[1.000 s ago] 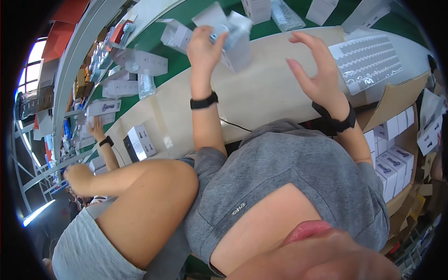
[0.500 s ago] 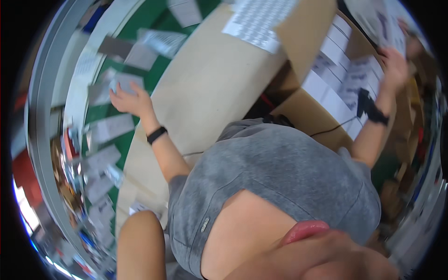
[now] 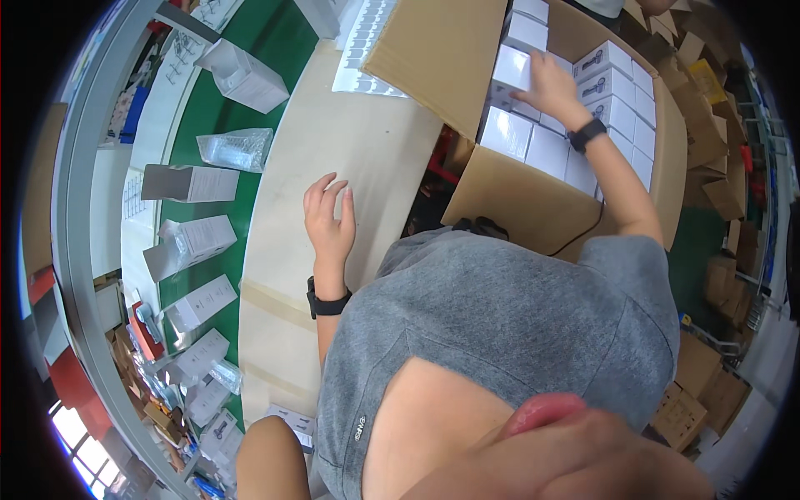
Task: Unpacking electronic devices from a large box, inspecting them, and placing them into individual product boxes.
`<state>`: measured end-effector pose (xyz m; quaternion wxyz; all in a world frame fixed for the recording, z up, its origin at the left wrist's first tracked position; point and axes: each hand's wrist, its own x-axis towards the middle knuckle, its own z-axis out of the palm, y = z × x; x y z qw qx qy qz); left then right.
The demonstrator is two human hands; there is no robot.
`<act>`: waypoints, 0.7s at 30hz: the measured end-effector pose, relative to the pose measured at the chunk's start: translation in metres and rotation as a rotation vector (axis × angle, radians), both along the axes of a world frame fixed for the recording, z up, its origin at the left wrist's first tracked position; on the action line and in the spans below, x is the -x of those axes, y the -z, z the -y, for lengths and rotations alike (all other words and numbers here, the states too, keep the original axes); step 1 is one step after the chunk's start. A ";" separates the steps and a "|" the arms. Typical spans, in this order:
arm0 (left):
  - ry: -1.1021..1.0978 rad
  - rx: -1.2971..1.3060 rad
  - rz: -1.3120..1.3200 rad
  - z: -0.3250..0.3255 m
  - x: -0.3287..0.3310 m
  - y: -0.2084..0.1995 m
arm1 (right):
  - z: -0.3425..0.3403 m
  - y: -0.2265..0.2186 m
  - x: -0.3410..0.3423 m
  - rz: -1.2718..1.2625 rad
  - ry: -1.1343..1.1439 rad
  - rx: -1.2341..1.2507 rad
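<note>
The counter [image 3: 367,150] has a green belt [image 3: 237,17] along its left edge. By its right edge sits a carton [image 3: 517,200] with many white boxes [image 3: 606,87] that look shut and done. The open boxes [image 3: 215,184] on the belt look not done yet. The right hand [image 3: 552,89] touches one box [image 3: 509,68] in the carton; I cannot tell if it grips. The left hand [image 3: 328,223] hangs over the counter, empty, fingers apart.

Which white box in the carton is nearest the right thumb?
The white box left of the right hand, beside the open flap: the thumb reaches its edge; boxes above and below lie farther off.
</note>
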<state>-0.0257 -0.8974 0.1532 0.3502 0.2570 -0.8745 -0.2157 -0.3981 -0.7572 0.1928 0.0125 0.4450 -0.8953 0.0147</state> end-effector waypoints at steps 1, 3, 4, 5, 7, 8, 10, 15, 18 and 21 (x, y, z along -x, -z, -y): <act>0.019 -0.003 -0.018 0.000 0.004 -0.006 | -0.005 -0.006 -0.001 -0.083 -0.029 0.130; 0.063 0.028 -0.052 -0.001 0.014 -0.023 | -0.022 -0.042 -0.014 -0.052 0.090 0.297; 0.074 0.043 -0.056 -0.006 0.016 -0.034 | -0.030 -0.059 -0.023 -0.120 0.077 0.431; 0.134 0.058 -0.075 -0.009 0.024 -0.048 | -0.041 -0.078 -0.030 -0.219 -0.018 0.510; 0.274 0.069 -0.121 -0.017 0.044 -0.082 | -0.051 -0.128 -0.067 -0.242 -0.166 0.634; 0.357 0.068 -0.152 -0.023 0.055 -0.097 | -0.053 -0.141 -0.086 -0.176 -0.219 0.654; 0.409 0.131 -0.149 -0.038 0.076 -0.117 | -0.047 -0.154 -0.115 -0.041 -0.322 0.687; 0.249 0.025 -0.093 -0.052 0.086 -0.116 | -0.026 -0.128 -0.122 0.432 -0.515 0.492; 0.406 -0.320 0.064 -0.032 0.067 -0.109 | -0.022 -0.125 -0.110 0.515 -0.672 0.368; 0.797 -0.666 -0.078 -0.009 0.050 -0.091 | -0.017 -0.139 -0.113 0.388 -0.871 0.473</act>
